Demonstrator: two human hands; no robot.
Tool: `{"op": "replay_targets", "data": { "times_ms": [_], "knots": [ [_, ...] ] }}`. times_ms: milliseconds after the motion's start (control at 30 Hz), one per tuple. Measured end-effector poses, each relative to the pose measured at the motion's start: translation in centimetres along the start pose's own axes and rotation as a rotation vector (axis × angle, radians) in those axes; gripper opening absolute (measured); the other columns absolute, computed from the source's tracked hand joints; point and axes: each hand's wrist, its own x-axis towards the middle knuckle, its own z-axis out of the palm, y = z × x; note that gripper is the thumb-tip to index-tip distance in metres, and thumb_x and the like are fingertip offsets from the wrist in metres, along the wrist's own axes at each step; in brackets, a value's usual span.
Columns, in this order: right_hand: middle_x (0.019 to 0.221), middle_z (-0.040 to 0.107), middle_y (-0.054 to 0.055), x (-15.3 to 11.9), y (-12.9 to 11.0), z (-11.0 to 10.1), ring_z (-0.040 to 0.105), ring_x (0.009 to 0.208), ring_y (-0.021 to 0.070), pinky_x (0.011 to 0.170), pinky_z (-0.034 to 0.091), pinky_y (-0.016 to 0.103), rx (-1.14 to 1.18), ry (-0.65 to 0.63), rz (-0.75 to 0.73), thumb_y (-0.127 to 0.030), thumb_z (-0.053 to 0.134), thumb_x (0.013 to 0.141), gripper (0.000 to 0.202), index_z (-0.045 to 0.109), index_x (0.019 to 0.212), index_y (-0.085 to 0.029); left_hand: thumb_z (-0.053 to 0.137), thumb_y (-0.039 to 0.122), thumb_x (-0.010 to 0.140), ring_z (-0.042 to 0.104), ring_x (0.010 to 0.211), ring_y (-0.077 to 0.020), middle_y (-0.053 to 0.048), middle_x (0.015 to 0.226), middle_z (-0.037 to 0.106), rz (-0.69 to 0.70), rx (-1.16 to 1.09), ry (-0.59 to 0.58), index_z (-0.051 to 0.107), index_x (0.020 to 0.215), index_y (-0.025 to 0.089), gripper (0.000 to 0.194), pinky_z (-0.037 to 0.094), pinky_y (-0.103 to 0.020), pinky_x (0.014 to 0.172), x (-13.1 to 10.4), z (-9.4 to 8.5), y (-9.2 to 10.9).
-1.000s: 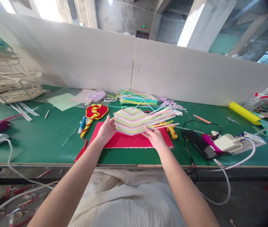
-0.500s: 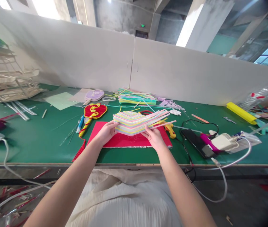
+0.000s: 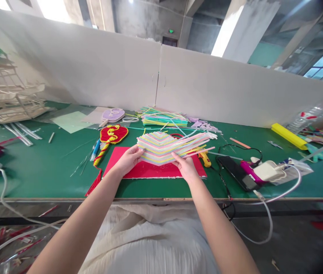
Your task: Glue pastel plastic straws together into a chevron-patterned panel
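Between my hands is a panel of pastel straw-like strips (image 3: 159, 147) in pink, yellow, white and grey, laid in a V pattern. Its loose strip ends fan out to the right. My left hand (image 3: 129, 160) pinches the panel's left edge, thumb on top. Gripping the lower right part, where the strips spread, is my right hand (image 3: 184, 166). Below the panel a red board (image 3: 150, 172) lies on the green table. A yellow glue gun (image 3: 205, 157) rests at the board's right side, partly hidden by the strips.
Left of the board lies a red and yellow fan (image 3: 114, 134) with a tassel. Behind are a bundle of coloured strips (image 3: 164, 118) and a purple fan (image 3: 113, 114). To the right sit a black phone (image 3: 237, 173), a white charger (image 3: 268, 171) with cables, and a yellow bar (image 3: 289, 136).
The panel has tipped slightly so more of its face shows, and its loose ends sit a little farther right. Both hands keep their hold.
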Motion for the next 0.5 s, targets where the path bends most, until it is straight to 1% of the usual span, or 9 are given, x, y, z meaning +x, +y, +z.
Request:
{"op": "replay_targets", "data": {
  "times_ms": [100, 167, 300, 367, 433, 500],
  "knots": [
    [0.095, 0.074, 0.000, 0.04, 0.02, 0.03, 0.068, 0.096, 0.0212, 0.076, 0.060, 0.031, -0.002, 0.005, -0.009, -0.021, 0.084, 0.054, 0.041, 0.069, 0.092, -0.021, 0.080, 0.026, 0.067, 0.066, 0.100, -0.0246, -0.008, 0.106, 0.071, 0.009, 0.044, -0.031, 0.067, 0.106, 0.018, 0.042, 0.054, -0.033, 0.086, 0.10, 0.04, -0.19],
    [0.094, 0.074, 0.000, 0.01, -0.01, 0.07, 0.069, 0.095, 0.0209, 0.076, 0.060, 0.031, -0.007, -0.007, -0.003, -0.021, 0.084, 0.055, 0.039, 0.070, 0.091, -0.021, 0.081, 0.024, 0.065, 0.066, 0.099, -0.0248, -0.009, 0.105, 0.071, 0.014, 0.073, -0.049, 0.067, 0.105, 0.017, 0.043, 0.053, -0.034, 0.089, 0.15, 0.08, -0.30],
    [0.093, 0.074, 0.001, -0.08, -0.16, 0.10, 0.070, 0.090, 0.0207, 0.073, 0.060, 0.031, 0.000, -0.031, -0.003, -0.025, 0.083, 0.057, 0.038, 0.070, 0.093, -0.020, 0.081, 0.024, 0.065, 0.068, 0.095, -0.0232, -0.009, 0.102, 0.072, 0.018, 0.107, -0.030, 0.067, 0.102, 0.016, 0.041, 0.053, -0.035, 0.090, 0.13, 0.23, -0.32],
    [0.093, 0.074, 0.001, -0.04, -0.21, 0.05, 0.070, 0.088, 0.0211, 0.071, 0.061, 0.032, 0.006, -0.021, -0.011, -0.028, 0.083, 0.058, 0.038, 0.069, 0.093, -0.020, 0.082, 0.025, 0.064, 0.068, 0.095, -0.0229, -0.009, 0.103, 0.072, 0.021, 0.109, -0.031, 0.067, 0.103, 0.017, 0.042, 0.053, -0.033, 0.087, 0.09, 0.31, -0.23],
    [0.092, 0.074, 0.000, 0.07, -0.14, -0.02, 0.070, 0.086, 0.0211, 0.069, 0.061, 0.032, -0.002, 0.004, -0.028, -0.031, 0.083, 0.059, 0.038, 0.068, 0.092, -0.021, 0.080, 0.031, 0.066, 0.067, 0.095, -0.0238, -0.009, 0.104, 0.071, 0.045, 0.123, -0.013, 0.066, 0.106, 0.018, 0.045, 0.055, -0.032, 0.082, 0.10, 0.33, -0.14],
    [0.089, 0.074, 0.001, 0.22, 0.06, -0.08, 0.070, 0.084, 0.0212, 0.067, 0.060, 0.032, -0.042, 0.023, -0.050, -0.033, 0.083, 0.058, 0.038, 0.068, 0.091, -0.021, 0.078, 0.039, 0.067, 0.067, 0.093, -0.0245, -0.009, 0.101, 0.072, 0.093, 0.185, 0.075, 0.065, 0.108, 0.018, 0.048, 0.056, -0.028, 0.073, 0.21, 0.22, -0.09]
  ]
}}
